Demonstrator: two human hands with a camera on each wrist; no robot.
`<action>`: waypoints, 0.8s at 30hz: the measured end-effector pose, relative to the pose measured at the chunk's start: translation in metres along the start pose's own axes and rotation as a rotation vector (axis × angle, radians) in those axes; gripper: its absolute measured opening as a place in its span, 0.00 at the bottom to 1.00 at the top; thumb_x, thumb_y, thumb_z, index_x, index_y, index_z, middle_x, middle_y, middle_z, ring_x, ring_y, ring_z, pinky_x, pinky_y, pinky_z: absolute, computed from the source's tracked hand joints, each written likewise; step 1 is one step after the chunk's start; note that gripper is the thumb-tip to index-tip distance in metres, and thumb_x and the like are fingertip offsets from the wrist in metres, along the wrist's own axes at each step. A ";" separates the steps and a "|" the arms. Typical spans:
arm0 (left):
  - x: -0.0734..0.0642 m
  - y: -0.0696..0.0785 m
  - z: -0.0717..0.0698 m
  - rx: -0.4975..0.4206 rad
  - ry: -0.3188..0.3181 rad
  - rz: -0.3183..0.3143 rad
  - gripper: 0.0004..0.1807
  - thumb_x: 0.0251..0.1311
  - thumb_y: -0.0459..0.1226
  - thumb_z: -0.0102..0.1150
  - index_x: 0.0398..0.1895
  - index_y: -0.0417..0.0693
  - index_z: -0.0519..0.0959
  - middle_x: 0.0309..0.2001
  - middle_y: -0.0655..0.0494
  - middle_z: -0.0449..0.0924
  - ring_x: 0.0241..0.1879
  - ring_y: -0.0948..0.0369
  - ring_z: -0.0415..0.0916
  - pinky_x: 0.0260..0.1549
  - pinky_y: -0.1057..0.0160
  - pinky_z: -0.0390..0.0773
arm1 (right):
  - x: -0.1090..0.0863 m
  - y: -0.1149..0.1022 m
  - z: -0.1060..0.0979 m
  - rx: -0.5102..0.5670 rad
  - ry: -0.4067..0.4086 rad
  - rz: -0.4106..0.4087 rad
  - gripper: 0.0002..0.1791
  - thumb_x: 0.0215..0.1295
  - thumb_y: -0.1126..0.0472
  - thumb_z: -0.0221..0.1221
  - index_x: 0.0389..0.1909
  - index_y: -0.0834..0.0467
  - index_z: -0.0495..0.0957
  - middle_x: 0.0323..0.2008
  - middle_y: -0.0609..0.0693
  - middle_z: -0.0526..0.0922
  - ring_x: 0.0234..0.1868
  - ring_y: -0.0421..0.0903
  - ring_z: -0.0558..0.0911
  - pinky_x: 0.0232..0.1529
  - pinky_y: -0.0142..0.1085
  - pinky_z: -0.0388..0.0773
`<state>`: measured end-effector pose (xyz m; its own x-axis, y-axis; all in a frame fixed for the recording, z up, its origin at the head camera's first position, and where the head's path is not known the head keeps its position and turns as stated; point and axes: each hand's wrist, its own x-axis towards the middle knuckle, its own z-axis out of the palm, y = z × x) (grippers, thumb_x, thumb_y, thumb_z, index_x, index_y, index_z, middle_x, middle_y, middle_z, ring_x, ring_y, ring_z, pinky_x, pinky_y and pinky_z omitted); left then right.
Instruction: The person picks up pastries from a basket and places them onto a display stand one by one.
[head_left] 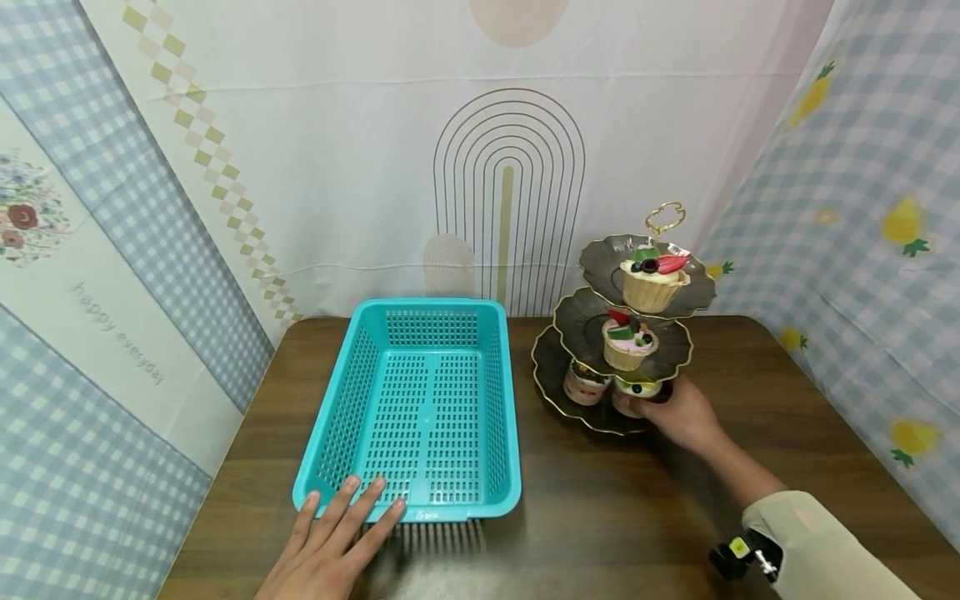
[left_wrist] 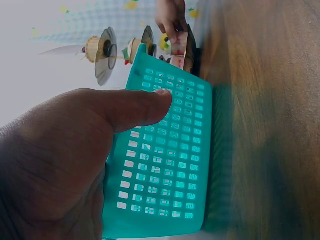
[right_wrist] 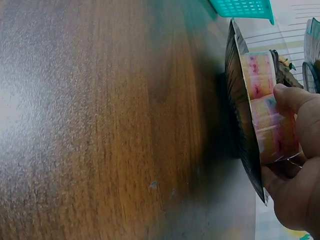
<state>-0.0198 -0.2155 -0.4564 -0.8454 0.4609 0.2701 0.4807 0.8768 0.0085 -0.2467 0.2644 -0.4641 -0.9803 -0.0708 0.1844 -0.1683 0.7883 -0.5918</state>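
Note:
Fingers spread and straight, my left hand (head_left: 330, 533) rests across the near left rim of a turquoise plastic basket (head_left: 427, 392). In the left wrist view its thumb lies against the basket's perforated outer wall (left_wrist: 162, 190). My right hand (head_left: 686, 412) grips a pink layered dessert cup (right_wrist: 275, 135) on the bottom plate of a three-tier dessert stand (head_left: 576, 327). Green and dark berry topping shows on this cup. A second dessert cup (head_left: 585, 387) sits beside it, partly under the middle plate. Two tarts occupy the upper plates: a fruit tart (head_left: 652, 287) on top, a pink-cream tart (head_left: 630, 346) below.
A gold loop handle (head_left: 665, 218) tops the stand. Basket and stand share a brown wooden table (head_left: 585, 533), basket left, stand right. Printed cloths (head_left: 337, 167) hang behind and at both sides. A black device (head_left: 738, 552) is strapped at the right sleeve.

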 end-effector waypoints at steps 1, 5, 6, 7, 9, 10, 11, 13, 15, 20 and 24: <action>0.000 0.000 -0.001 0.003 -0.006 0.004 0.55 0.44 0.76 0.43 0.75 0.63 0.49 0.75 0.58 0.39 0.72 0.51 0.39 0.65 0.45 0.31 | 0.000 0.000 0.001 -0.002 -0.003 -0.001 0.36 0.51 0.46 0.68 0.52 0.68 0.71 0.45 0.67 0.78 0.46 0.62 0.77 0.42 0.54 0.73; 0.000 0.000 -0.002 0.016 -0.017 0.025 0.55 0.46 0.76 0.43 0.75 0.61 0.48 0.74 0.55 0.41 0.72 0.50 0.38 0.65 0.45 0.30 | 0.002 0.000 0.003 -0.006 -0.005 -0.008 0.36 0.52 0.48 0.68 0.52 0.70 0.70 0.45 0.67 0.78 0.45 0.62 0.77 0.42 0.53 0.74; 0.000 -0.001 -0.002 0.021 -0.017 0.029 0.55 0.46 0.76 0.42 0.75 0.61 0.48 0.74 0.55 0.41 0.72 0.49 0.38 0.64 0.44 0.31 | 0.002 -0.001 0.004 -0.007 -0.006 -0.008 0.36 0.52 0.48 0.68 0.53 0.70 0.70 0.45 0.68 0.78 0.45 0.62 0.77 0.42 0.53 0.73; -0.001 -0.001 -0.001 0.021 -0.013 0.030 0.55 0.46 0.76 0.42 0.75 0.61 0.48 0.74 0.54 0.42 0.72 0.49 0.38 0.64 0.44 0.31 | 0.003 -0.001 0.005 -0.007 -0.006 -0.007 0.36 0.52 0.47 0.67 0.53 0.70 0.70 0.45 0.68 0.78 0.45 0.62 0.77 0.43 0.53 0.73; -0.001 -0.002 -0.001 0.022 -0.006 0.033 0.55 0.46 0.76 0.43 0.75 0.61 0.48 0.74 0.54 0.43 0.71 0.49 0.40 0.65 0.44 0.31 | 0.003 -0.003 0.006 -0.007 -0.004 -0.002 0.37 0.52 0.46 0.67 0.53 0.70 0.69 0.46 0.68 0.78 0.46 0.62 0.77 0.43 0.54 0.73; -0.001 -0.002 0.000 0.023 -0.004 0.035 0.55 0.46 0.76 0.43 0.75 0.61 0.49 0.74 0.54 0.43 0.71 0.49 0.40 0.65 0.44 0.31 | 0.003 -0.004 0.006 -0.005 -0.005 0.001 0.38 0.52 0.46 0.67 0.53 0.70 0.69 0.46 0.68 0.77 0.46 0.62 0.77 0.44 0.54 0.73; -0.002 -0.003 0.000 0.021 0.001 0.035 0.54 0.46 0.76 0.43 0.75 0.61 0.49 0.74 0.54 0.44 0.71 0.49 0.40 0.65 0.44 0.31 | 0.003 -0.005 0.007 -0.006 -0.007 0.004 0.38 0.52 0.45 0.67 0.54 0.70 0.69 0.47 0.69 0.77 0.47 0.63 0.76 0.44 0.55 0.72; -0.002 -0.003 0.001 0.020 0.004 0.036 0.54 0.46 0.75 0.43 0.75 0.61 0.50 0.74 0.54 0.45 0.71 0.49 0.41 0.65 0.45 0.31 | 0.003 -0.006 0.008 -0.012 -0.007 0.009 0.39 0.52 0.44 0.67 0.54 0.70 0.68 0.47 0.69 0.76 0.47 0.64 0.76 0.44 0.55 0.72; -0.003 -0.003 0.001 0.026 0.003 0.036 0.54 0.46 0.76 0.43 0.75 0.61 0.49 0.74 0.54 0.45 0.71 0.49 0.40 0.65 0.44 0.32 | 0.002 -0.006 0.009 -0.021 -0.010 0.012 0.40 0.52 0.44 0.67 0.54 0.70 0.68 0.47 0.70 0.76 0.48 0.64 0.76 0.44 0.56 0.72; -0.004 -0.003 0.002 0.029 0.013 0.031 0.54 0.46 0.76 0.43 0.74 0.61 0.50 0.74 0.55 0.45 0.71 0.50 0.41 0.65 0.44 0.33 | 0.001 -0.007 0.008 -0.048 0.001 -0.004 0.39 0.52 0.44 0.66 0.55 0.69 0.67 0.47 0.69 0.76 0.48 0.65 0.75 0.44 0.56 0.72; -0.004 -0.003 0.003 0.032 0.033 0.036 0.53 0.46 0.75 0.43 0.74 0.62 0.52 0.74 0.55 0.46 0.71 0.50 0.42 0.65 0.45 0.33 | -0.005 -0.009 0.003 -0.066 0.028 -0.050 0.38 0.54 0.47 0.65 0.56 0.68 0.65 0.49 0.70 0.74 0.49 0.67 0.74 0.44 0.58 0.71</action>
<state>-0.0182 -0.2200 -0.4602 -0.8196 0.4875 0.3011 0.5023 0.8641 -0.0319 -0.2408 0.2558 -0.4626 -0.9673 -0.0948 0.2354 -0.2093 0.8226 -0.5287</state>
